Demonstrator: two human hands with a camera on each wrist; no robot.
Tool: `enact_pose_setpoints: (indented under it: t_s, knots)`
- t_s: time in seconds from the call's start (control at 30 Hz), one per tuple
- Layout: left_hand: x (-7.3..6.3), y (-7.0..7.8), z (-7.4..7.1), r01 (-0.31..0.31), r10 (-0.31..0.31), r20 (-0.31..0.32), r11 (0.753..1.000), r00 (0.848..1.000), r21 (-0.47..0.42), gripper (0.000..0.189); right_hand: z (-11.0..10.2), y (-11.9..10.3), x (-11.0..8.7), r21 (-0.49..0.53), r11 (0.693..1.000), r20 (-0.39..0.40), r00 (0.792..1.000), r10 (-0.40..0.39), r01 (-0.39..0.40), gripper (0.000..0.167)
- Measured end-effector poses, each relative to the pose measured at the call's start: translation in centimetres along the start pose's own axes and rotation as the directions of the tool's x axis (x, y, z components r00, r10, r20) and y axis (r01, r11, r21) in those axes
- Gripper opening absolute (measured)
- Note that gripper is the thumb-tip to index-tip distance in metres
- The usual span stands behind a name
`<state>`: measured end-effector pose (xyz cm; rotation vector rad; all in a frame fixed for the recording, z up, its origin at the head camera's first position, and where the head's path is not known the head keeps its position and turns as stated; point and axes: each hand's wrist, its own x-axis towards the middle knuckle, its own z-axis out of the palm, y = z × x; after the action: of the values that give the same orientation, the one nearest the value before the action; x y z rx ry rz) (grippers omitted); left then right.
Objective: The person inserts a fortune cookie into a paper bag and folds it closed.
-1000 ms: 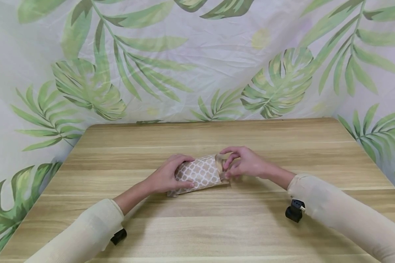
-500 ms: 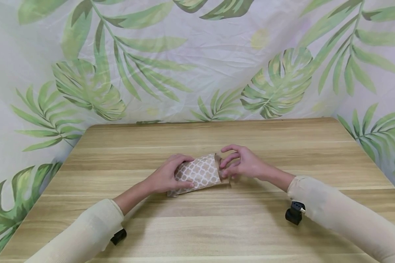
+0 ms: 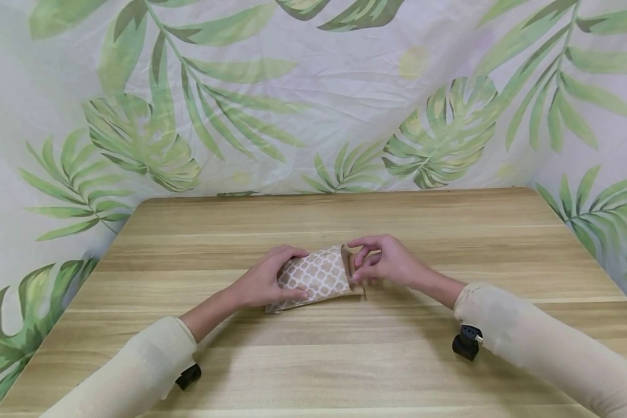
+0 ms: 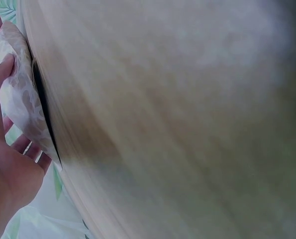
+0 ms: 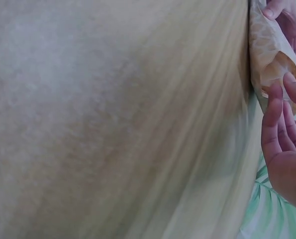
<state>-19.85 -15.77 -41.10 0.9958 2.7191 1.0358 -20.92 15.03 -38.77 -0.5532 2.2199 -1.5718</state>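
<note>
Closest to me, the table's (image 3: 313, 371) near edge is cut off from sight, and so are the upper ends of two pale sleeves, the left sleeve (image 3: 128, 371) and the right sleeve (image 3: 543, 342). A small black device (image 3: 189, 377) shows under the left cuff, mostly covered, and another black device (image 3: 466, 343) hangs below the right one.

Farther in, about midway between the table's left and right edges, a brown box (image 3: 321, 271) with a white lattice pattern lies on the surface, its open end towards the right edge. The left hand (image 3: 261, 280) grips its other end, thumb along the near side and fingers over the far side, just as it did half a second ago; the box hasn't shifted either.

The right hand (image 3: 394, 262) is at the open end, fingers bent. Half a second back they were more spread and the index finger stood higher; now that finger has come down by the upper rim, and the wrist sits slightly lower. I can't tell whether thumb and finger pinch the flap (image 5: 273, 79) or only touch it, and the box's inside is mostly hidden behind them.

Beyond the table's far edge hangs a leaf-printed cloth (image 3: 345, 104), creased in places.
</note>
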Motion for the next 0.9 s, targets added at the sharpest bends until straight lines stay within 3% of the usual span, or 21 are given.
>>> enact_pose_setpoints:
  t_s: [0.43, 0.9]
  knots:
    - [0.2, 0.1, 0.2, -0.032, 0.032, 0.006, 0.992, 0.999, 0.124, 0.095, 0.5, 0.4, -0.1, -0.066, 0.996, -0.021, 0.998, -0.057, 0.056, 0.065]
    - [0.2, 0.3, 0.4, 0.002, -0.001, -0.012, 0.994, 1.0, 0.112, 0.091, 1.4, 0.6, 0.1, -0.01, 0.995, -0.039, 0.994, -0.104, 0.104, 0.066]
